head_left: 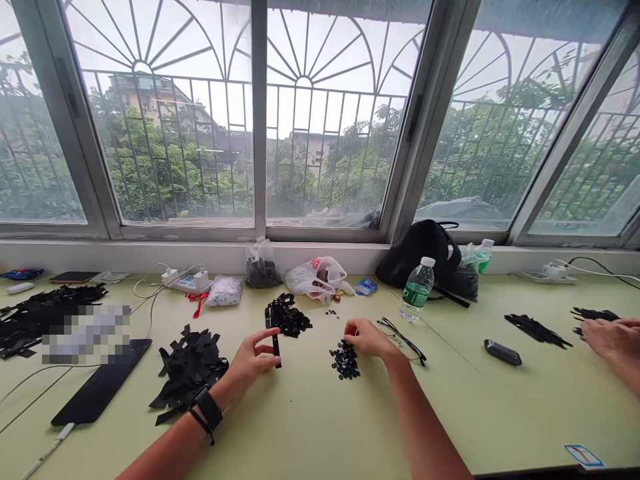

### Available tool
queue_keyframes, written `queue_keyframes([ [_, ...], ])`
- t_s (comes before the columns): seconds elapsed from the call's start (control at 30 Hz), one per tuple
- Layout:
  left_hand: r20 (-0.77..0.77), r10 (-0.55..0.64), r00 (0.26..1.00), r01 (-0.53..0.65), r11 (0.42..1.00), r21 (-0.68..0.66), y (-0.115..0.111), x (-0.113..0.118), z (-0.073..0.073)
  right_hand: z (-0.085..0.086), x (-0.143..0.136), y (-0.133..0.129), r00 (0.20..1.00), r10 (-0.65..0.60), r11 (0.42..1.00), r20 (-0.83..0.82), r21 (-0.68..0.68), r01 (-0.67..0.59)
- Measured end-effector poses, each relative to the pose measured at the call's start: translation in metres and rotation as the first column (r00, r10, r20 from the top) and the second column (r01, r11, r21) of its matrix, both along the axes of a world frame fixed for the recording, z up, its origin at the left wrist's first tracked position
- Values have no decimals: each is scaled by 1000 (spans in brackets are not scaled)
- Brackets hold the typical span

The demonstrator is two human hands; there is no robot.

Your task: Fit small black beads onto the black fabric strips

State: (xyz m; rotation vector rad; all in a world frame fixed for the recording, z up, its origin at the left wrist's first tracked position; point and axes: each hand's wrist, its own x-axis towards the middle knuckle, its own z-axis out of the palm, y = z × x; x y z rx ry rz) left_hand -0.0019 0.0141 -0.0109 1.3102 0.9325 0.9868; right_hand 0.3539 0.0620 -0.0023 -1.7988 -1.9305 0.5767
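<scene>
My left hand [256, 360], with a black band on its wrist, pinches a short black strip [277, 349] upright between thumb and fingers. Small light dots show along that strip. My right hand [369, 337] rests at the upper edge of a pile of small black ring-shaped pieces [345, 363]. Its fingers are curled down, and their tips are partly hidden, so what they hold cannot be made out. Beyond my left hand lies a heap of black strips [287, 316]. Left of my left wrist is a larger heap of black strips [190, 367].
Eyeglasses [403, 340] lie beside my right wrist, with a water bottle [417, 293] behind them. A black phone-like slab [103, 383] with a cable is at left. A black case [503, 352] and another person's hand [607, 337] are at right. Bags line the windowsill.
</scene>
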Motion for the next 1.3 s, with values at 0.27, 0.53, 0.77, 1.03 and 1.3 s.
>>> queue_keyframes([
  [0.27,27,13,1000,-14,999,43,3,0,-4,7,-18,-5,1000,-2,990,-8,144,3],
  [0.53,79,27,997,-30,999,37,10,0,-13,11,-73,-18,967,227,946,-115,262,-191],
  [0.77,26,120,992,-121,992,24,11,1,-10,-4,-123,-33,909,391,887,-143,323,-331],
  [1.03,43,170,985,-174,974,144,13,0,-7,-12,-147,-45,839,535,805,-96,357,-473],
  [1.3,-10,167,986,-162,969,184,8,3,-4,-7,-145,-45,811,540,828,-226,318,-463],
])
